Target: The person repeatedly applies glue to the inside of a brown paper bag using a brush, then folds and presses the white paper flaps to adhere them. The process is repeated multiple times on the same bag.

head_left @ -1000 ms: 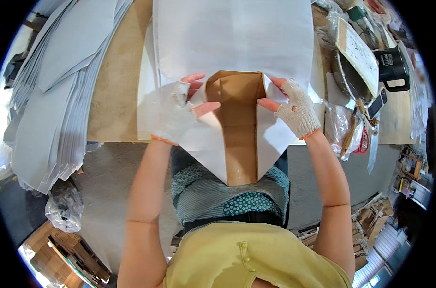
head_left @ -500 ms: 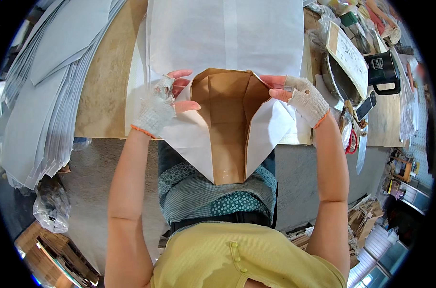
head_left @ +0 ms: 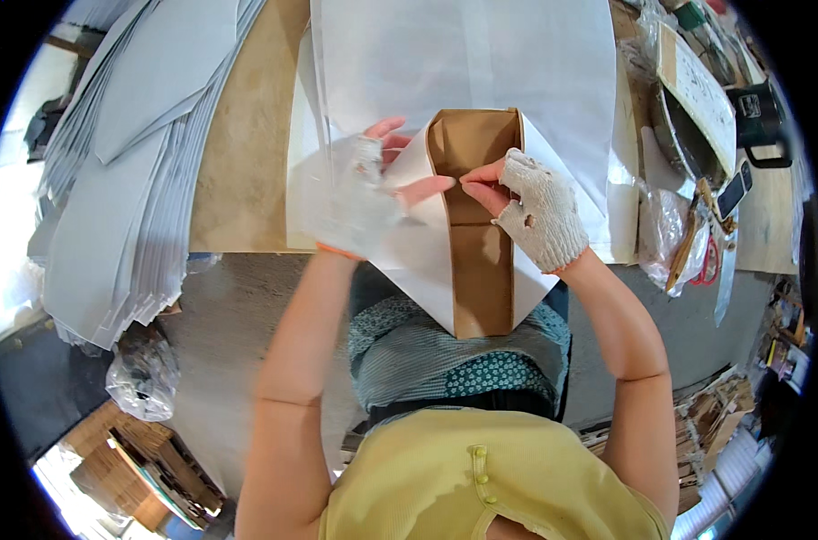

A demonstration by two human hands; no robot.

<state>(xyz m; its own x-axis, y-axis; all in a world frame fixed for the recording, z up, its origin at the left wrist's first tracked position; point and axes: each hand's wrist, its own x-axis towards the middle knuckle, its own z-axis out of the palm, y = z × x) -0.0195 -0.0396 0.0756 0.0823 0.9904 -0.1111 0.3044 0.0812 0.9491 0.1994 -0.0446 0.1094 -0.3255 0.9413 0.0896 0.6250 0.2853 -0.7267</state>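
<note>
A white paper bag (head_left: 418, 247) with a brown lining (head_left: 483, 279) lies partly unfolded at the table's near edge, its lower end over my lap. My left hand (head_left: 373, 184), in a worn fingerless knit glove and blurred, is at the bag's left side. Its fingers are apart, and the thumb reaches across the white flap to the edge of the brown opening. Over that opening is my right hand (head_left: 535, 202), gloved likewise, thumb and forefinger pinched close to the left thumb tip. Whatever is in that pinch, if anything, is too small to make out.
Large white paper sheets (head_left: 463, 54) cover the table's middle. A stack of white paper (head_left: 139, 180) overhangs the left side. At right are a metal pan (head_left: 674, 126), a black mug (head_left: 758, 117), a phone (head_left: 735, 191), red-handled scissors (head_left: 708, 263) and a long blade (head_left: 725, 288).
My right hand has left the bag's right edge and moved left over the opening, fingers now pinched. The left thumb now reaches the opening's edge. The brown opening looks narrower; the whole view has shifted.
</note>
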